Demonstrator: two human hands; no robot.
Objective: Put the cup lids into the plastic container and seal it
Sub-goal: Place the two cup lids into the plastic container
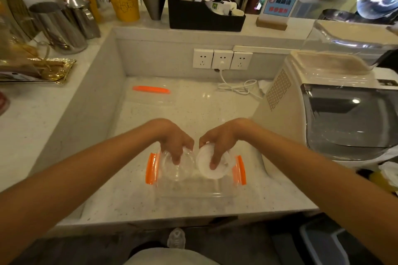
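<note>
A clear plastic container point(193, 191) with orange side clasps stands on the low counter in front of me. Over its left half my left hand point(175, 143) grips a clear domed cup lid point(172, 165). Over its right half my right hand point(219, 143) holds a white flat cup lid point(210, 164), tilted toward me. Both lids sit inside or just above the container's opening; I cannot tell which. The container's own clear lid point(150, 95), with an orange clasp, lies flat on the counter farther back.
A cream appliance point(336, 114) with a dark window stands close on the right. Wall sockets point(221, 58) and a white cable point(239, 87) are at the back. Steel jugs point(62, 26) and cups of utensils crowd the raised ledge on the left.
</note>
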